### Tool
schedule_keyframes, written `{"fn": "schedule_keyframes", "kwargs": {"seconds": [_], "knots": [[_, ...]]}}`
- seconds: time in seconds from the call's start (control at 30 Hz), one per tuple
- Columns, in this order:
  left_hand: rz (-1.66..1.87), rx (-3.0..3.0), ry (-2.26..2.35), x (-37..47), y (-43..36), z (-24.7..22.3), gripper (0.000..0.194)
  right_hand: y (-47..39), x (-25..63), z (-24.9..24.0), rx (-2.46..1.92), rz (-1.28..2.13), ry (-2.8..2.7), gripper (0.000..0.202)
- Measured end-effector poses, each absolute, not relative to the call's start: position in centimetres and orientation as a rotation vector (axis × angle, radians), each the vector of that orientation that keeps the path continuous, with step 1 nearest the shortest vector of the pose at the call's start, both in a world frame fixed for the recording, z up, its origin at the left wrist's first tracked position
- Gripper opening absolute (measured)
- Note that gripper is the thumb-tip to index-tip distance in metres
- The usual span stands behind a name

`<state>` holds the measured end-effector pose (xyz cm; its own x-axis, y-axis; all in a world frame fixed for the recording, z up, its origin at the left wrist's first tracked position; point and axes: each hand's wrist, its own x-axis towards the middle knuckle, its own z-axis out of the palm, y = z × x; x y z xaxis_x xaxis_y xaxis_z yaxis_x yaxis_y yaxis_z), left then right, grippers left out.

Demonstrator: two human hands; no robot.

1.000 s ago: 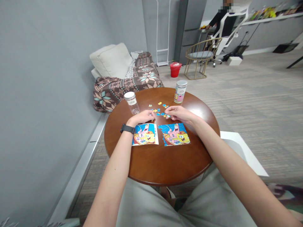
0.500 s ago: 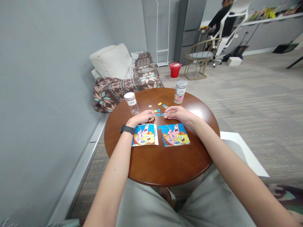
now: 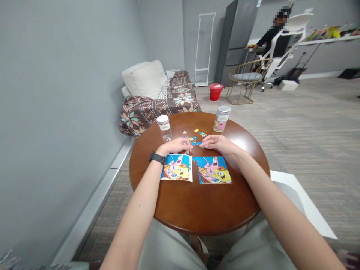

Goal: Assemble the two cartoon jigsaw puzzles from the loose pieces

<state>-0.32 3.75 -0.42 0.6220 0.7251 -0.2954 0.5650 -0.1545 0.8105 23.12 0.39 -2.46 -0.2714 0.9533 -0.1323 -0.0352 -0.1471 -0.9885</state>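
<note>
My left hand (image 3: pixel 180 145) is closed, with its fingertips pinched around a small yellow puzzle piece (image 3: pixel 189 150). It hovers just beyond the printed reference card (image 3: pixel 177 167), and a dark watch band circles that wrist. Curled inward from the other side, my right hand (image 3: pixel 217 144) has its fingertips closed on a small puzzle piece, mostly hidden by the fingers. Loose blue and yellow puzzle pieces (image 3: pixel 194 138) lie scattered between and beyond both hands. The partly assembled cartoon puzzle (image 3: pixel 214 170) lies right of the card; its left edge is uneven.
A clear jar (image 3: pixel 165 131) with a pale lid stands at the table's left, and a picture-printed jar (image 3: pixel 221 120) at its back right. All rest on a round brown table (image 3: pixel 194 210). Beyond are a covered couch (image 3: pixel 168 101), a red bin (image 3: pixel 215 92) and a seated person.
The camera view has tilted, so the whole scene sits lower and farther right. My left fingers have moved slightly right, closer to the loose pieces. The right hand stays nearly in place.
</note>
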Motion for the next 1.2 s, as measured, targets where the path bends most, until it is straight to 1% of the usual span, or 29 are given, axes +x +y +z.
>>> {"fn": "schedule_keyframes", "kwargs": {"seconds": [0.17, 0.27, 0.47, 0.67, 0.93, 1.07, 1.2], "knots": [[0.214, 1.842, 1.029, -0.40, 3.83, -0.53, 0.040, 0.02, 22.82, -2.13, -1.184, 1.568, -1.238, 0.024], [0.220, 1.853, 1.012, -0.45, 3.70, -0.36, 0.037, -0.09, 22.67, -2.02, -1.196, 1.568, -1.226, 0.024], [0.235, 1.831, 0.974, -0.42, 3.63, -0.25, 0.024, -0.17, 22.63, -1.77, -1.220, 1.615, -1.246, 0.022], [0.270, 1.783, 0.969, -0.32, 3.68, -0.35, 0.022, -0.26, 22.54, -1.94, -1.218, 1.613, -1.215, 0.018], [0.265, 1.808, 0.978, -0.37, 3.50, -0.05, 0.031, -0.14, 22.65, -1.89, -1.228, 1.579, -1.278, 0.020], [0.238, 1.814, 1.000, -0.36, 3.41, 0.13, 0.025, -0.16, 22.55, -1.97, -1.191, 1.563, -1.259, 0.017], [0.276, 1.772, 1.020, -0.32, 3.34, 0.19, 0.017, -0.28, 22.48, -1.86, -1.170, 1.590, -1.211, 0.022]]}}
